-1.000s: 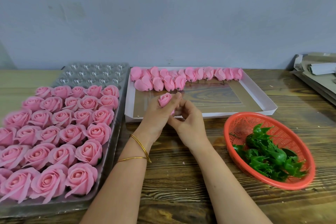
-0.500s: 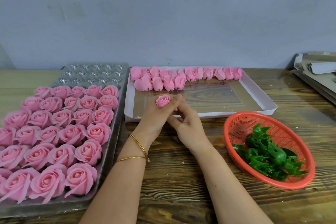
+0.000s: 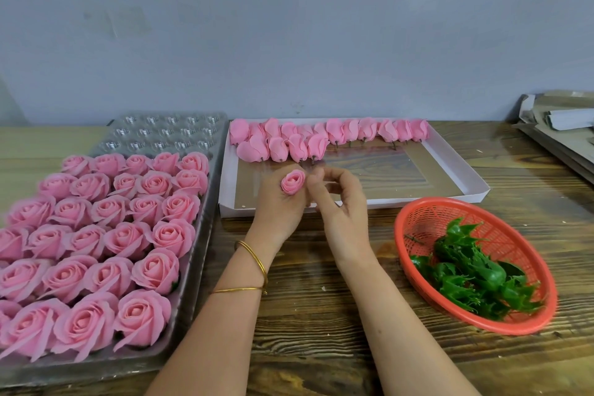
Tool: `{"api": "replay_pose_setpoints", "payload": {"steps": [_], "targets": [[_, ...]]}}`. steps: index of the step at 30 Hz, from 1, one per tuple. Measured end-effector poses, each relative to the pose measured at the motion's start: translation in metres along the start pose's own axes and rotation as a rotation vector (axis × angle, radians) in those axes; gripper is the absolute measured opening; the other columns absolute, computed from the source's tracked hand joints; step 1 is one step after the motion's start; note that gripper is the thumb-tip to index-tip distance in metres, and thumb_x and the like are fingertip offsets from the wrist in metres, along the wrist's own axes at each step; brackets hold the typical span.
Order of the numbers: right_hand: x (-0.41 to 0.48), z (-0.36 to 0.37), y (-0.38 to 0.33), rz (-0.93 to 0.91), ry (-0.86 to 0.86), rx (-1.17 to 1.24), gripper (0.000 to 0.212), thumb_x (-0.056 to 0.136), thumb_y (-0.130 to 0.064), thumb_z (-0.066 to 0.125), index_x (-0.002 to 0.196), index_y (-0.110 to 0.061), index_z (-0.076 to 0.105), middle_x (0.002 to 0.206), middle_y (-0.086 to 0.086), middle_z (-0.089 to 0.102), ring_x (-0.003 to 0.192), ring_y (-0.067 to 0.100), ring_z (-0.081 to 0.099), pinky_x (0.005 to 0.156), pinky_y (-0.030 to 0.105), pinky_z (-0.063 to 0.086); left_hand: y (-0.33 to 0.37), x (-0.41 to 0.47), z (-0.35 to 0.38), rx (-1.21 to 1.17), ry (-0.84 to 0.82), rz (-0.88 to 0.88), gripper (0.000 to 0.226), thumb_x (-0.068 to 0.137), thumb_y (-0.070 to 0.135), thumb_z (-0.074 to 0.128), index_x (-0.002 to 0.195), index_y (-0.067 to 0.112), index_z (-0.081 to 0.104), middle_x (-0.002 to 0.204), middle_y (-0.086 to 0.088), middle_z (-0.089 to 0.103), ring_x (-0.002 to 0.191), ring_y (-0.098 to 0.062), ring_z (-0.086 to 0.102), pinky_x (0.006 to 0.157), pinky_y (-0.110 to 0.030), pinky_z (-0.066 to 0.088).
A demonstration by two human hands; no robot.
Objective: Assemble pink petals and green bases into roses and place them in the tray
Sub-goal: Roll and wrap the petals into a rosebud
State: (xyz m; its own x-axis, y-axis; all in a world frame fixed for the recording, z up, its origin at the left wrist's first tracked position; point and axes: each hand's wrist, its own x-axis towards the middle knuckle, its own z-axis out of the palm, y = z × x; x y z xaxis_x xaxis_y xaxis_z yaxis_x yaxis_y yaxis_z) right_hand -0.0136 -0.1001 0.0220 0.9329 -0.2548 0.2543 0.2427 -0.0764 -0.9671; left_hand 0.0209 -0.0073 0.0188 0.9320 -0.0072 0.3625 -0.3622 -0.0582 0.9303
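Pink rosebud [image 3: 293, 182], open face up toward camera — left hand [image 3: 279, 207] clamped round it, right hand [image 3: 342, 206] slack beside.

Left of the hands the tray [image 3: 167, 138] of roses [image 3: 128, 236] runs off frame, and the left hand [image 3: 279, 209] hides the base of the bud [image 3: 293, 181].

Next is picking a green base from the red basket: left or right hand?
Right. The left hand grips the pink bud. The right hand appears to hold nothing and is nearer the red basket of green bases, on its own side.
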Motion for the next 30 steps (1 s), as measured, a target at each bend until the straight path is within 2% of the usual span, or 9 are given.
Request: {"api": "replay_pose_setpoints", "payload": {"steps": [2,5,7,12,17,20,23,26,30], "targets": [[0.0008,-0.0001,0.0007,-0.018,-0.004,-0.032,0.027,0.077,-0.045,0.066,0.096,-0.026,0.062,0.107,0.006,0.061,0.091,0.006,0.058,0.078,0.017,0.047,-0.0013,-0.0013,0.0037,0.012,-0.059,0.014,0.031,0.088,0.014,0.068,0.06,0.016,0.055,0.059,0.006,0.053,0.059,-0.008,0.048,0.058,-0.025,0.042],[0.0011,-0.0003,0.0013,-0.042,0.004,-0.06,0.018,0.078,-0.041,0.067,0.093,-0.031,0.063,0.105,0.001,0.062,0.099,0.011,0.059,0.085,0.022,0.047,-0.0012,-0.0034,0.0093,0.003,-0.098,-0.028,0.018,0.081,0.031,0.068,0.063,0.033,0.066,0.062,0.014,0.062,0.063,-0.004,0.056,0.062,-0.025,0.047],[0.0009,0.0001,0.0011,-0.041,0.011,-0.057,0.012,0.078,-0.039,0.068,0.088,-0.036,0.062,0.103,-0.001,0.062,0.101,0.011,0.059,0.088,0.026,0.048,-0.001,-0.0047,0.0112,0.015,-0.102,-0.036,0.019,0.079,0.034,0.067,0.063,0.042,0.065,0.06,0.019,0.061,0.06,0.0,0.054,0.061,-0.023,0.046],[0.0008,0.0012,-0.0012,-0.034,0.006,-0.054,0.013,0.078,-0.035,0.067,0.089,-0.033,0.062,0.102,0.003,0.065,0.104,0.02,0.06,0.094,0.046,0.049,-0.0033,-0.005,0.0107,0.03,-0.085,-0.045,0.022,0.077,0.036,0.067,0.057,0.035,0.059,0.056,0.017,0.055,0.057,-0.001,0.049,0.057,-0.02,0.042],[0.0002,0.0011,-0.0012,0.001,-0.019,-0.035,0.026,0.076,-0.035,0.068,0.098,-0.02,0.064,0.106,0.006,0.065,0.104,0.022,0.061,0.094,0.05,0.049,-0.0023,-0.0052,0.009,0.071,-0.085,-0.004,0.027,0.079,0.037,0.066,0.054,0.035,0.055,0.052,0.015,0.05,0.055,-0.004,0.044,0.054,-0.024,0.038],[0.0019,0.0007,0.0006,0.007,-0.036,-0.024,0.025,0.08,-0.027,0.072,0.101,-0.017,0.064,0.106,0.007,0.066,0.102,0.019,0.063,0.09,0.044,0.053,-0.0008,-0.0052,0.008,0.088,-0.088,0.036,0.031,0.082,0.031,0.067,0.054,0.04,0.056,0.05,0.018,0.05,0.052,0.001,0.043,0.053,-0.019,0.036],[0.0031,-0.0005,0.0039,-0.001,-0.048,0.005,0.017,0.085,-0.014,0.074,0.098,-0.019,0.064,0.098,0.001,0.067,0.089,0.005,0.064,0.078,0.026,0.054,-0.0018,-0.0049,0.0073,0.103,-0.082,0.069,0.042,0.087,0.018,0.07,0.055,0.044,0.059,0.051,0.023,0.054,0.052,0.006,0.048,0.052,-0.01,0.034],[0.003,-0.0009,0.0043,0.003,-0.055,0.01,0.019,0.084,-0.013,0.074,0.095,-0.024,0.063,0.093,-0.005,0.068,0.086,0.002,0.064,0.076,0.022,0.054,-0.003,-0.0042,0.007,0.102,-0.065,0.058,0.04,0.087,0.02,0.07,0.053,0.038,0.057,0.052,0.019,0.055,0.053,0.002,0.048,0.054,-0.014,0.036],[0.0061,0.0016,0.0012,0.007,-0.037,-0.006,0.018,0.083,-0.01,0.075,0.096,-0.016,0.065,0.09,-0.004,0.067,0.082,0.0,0.061,0.073,0.02,0.052,-0.0034,-0.004,0.0051,0.105,-0.068,0.028,0.037,0.089,0.027,0.068,0.055,0.04,0.057,0.051,0.017,0.052,0.053,-0.001,0.045,0.054,-0.021,0.037]]}}
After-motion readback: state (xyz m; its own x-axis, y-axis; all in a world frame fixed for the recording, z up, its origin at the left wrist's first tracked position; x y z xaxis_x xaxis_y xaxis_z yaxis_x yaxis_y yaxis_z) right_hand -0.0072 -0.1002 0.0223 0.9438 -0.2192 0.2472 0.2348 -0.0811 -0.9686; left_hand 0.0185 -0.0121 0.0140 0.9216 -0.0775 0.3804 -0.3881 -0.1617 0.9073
